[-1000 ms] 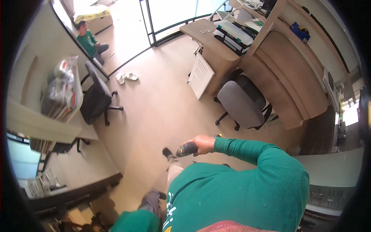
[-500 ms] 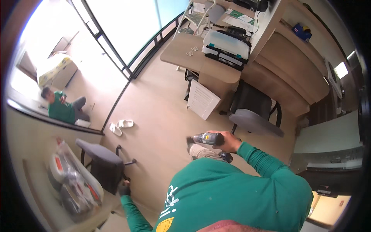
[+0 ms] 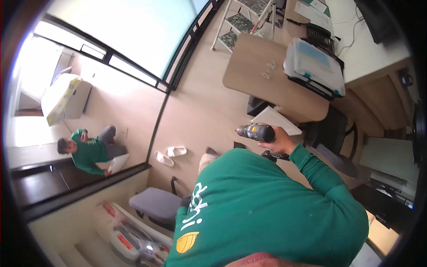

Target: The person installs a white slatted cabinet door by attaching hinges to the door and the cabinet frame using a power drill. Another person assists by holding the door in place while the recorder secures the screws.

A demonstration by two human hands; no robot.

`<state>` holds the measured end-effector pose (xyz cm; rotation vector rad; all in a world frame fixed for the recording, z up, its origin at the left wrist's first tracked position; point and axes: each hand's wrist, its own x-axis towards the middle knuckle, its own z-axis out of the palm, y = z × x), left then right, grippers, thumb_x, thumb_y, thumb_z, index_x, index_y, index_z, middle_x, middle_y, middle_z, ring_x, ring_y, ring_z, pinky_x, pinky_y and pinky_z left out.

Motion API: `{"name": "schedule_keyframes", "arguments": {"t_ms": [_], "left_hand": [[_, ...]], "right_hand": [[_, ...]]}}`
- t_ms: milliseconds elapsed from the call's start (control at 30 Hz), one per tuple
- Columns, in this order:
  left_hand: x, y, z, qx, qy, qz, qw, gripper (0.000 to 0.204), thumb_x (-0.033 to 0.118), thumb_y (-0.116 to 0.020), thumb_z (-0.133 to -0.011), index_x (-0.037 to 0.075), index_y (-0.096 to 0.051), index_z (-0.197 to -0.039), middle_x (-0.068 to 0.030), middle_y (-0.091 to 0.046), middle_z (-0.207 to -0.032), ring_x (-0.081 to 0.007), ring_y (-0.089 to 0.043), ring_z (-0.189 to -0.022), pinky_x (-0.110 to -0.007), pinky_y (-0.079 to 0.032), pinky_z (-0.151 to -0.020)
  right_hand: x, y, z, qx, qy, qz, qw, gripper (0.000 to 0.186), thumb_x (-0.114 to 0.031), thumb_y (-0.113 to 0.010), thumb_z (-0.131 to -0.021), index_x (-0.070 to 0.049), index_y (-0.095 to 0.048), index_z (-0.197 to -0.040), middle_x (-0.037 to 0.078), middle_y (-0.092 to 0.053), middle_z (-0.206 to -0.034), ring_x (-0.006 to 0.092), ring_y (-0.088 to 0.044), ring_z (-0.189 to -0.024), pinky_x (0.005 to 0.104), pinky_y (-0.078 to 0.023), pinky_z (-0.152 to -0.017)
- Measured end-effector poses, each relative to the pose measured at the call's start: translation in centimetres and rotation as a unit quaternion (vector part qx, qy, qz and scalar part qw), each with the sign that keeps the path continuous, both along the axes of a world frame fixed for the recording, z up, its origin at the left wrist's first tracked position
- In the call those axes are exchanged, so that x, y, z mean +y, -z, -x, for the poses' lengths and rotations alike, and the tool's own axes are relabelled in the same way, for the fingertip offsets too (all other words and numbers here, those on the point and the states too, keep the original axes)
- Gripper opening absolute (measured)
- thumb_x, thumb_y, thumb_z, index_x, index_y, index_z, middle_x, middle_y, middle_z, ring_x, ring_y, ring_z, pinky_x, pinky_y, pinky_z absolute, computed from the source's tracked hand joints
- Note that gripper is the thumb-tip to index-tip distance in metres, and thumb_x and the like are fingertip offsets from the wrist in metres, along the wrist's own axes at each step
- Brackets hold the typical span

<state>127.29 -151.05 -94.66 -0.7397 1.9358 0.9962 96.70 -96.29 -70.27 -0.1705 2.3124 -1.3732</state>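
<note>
My right hand (image 3: 281,141) is wrapped round the grip of a cordless drill (image 3: 254,132). The drill has a black and grey body with a small yellow patch, and its chuck points left. Its battery base (image 3: 274,155) shows below the hand, close to my green shirt (image 3: 267,200). My left hand cannot be made out; only a bit of green sleeve shows beside the torso, near a grey office chair (image 3: 153,204).
A beige desk (image 3: 249,66) holds a paper tray (image 3: 316,66), a phone (image 3: 318,33) and small pale pieces. White sandals (image 3: 176,151) lie on the floor. A stepladder (image 3: 240,22) stands beyond. Past a dark frame, a person in green (image 3: 91,149) sits on the floor.
The view has swung, so the desk and stepladder appear larger and further right. My right hand still holds the drill, now higher in view. My left hand has dropped out of sight.
</note>
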Motion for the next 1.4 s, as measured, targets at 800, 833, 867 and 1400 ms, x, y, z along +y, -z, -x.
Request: {"name": "schedule_keyframes", "arguments": {"t_ms": [800,833,867,1400], "left_hand": [[10.6,-11.8,111.3,0.451,0.549,-0.035,0.703,0.026,0.034,-0.061,-0.095,0.009,-0.070,-0.095,-0.0115,-0.072,-0.098,-0.0320,-0.068,-0.093,-0.043,-0.055,-0.082],[13.4,-12.2,112.6,0.459,0.574,-0.059,0.676,0.026,0.034,-0.060,-0.095,0.010,-0.070,-0.096,-0.0126,-0.071,-0.097,-0.0327,-0.068,-0.093,-0.043,-0.055,-0.081],[16.9,-12.9,113.6,0.422,0.578,-0.029,0.698,0.028,0.034,-0.059,-0.097,0.009,-0.071,-0.098,-0.0144,-0.070,-0.095,-0.0330,-0.068,-0.093,-0.043,-0.055,-0.080],[89.8,-6.9,144.8,0.723,0.502,-0.141,0.453,0.030,0.037,-0.061,-0.091,0.011,-0.069,-0.102,-0.0117,-0.068,-0.109,-0.0320,-0.065,-0.101,-0.045,-0.051,-0.089]], "right_hand": [[-13.3,2.2,37.8,-0.085,0.485,0.153,0.857,0.062,-0.015,-0.084,-0.075,0.002,-0.060,-0.129,0.015,-0.070,-0.117,0.0189,-0.066,-0.108,0.0356,-0.051,-0.096],[-12.8,1.4,40.0,-0.060,0.490,0.138,0.859,0.063,-0.015,-0.083,-0.075,0.002,-0.059,-0.130,0.015,-0.070,-0.117,0.0190,-0.065,-0.108,0.0357,-0.051,-0.097],[-12.4,0.3,41.7,-0.039,0.498,0.121,0.858,0.064,-0.015,-0.083,-0.075,0.002,-0.059,-0.132,0.015,-0.069,-0.118,0.0191,-0.065,-0.109,0.0359,-0.051,-0.097],[-6.1,-3.4,56.0,-0.106,0.706,0.008,0.700,0.063,-0.012,-0.076,-0.079,-0.005,-0.056,-0.138,0.011,-0.067,-0.125,0.0192,-0.065,-0.106,0.0345,-0.052,-0.092]]}}
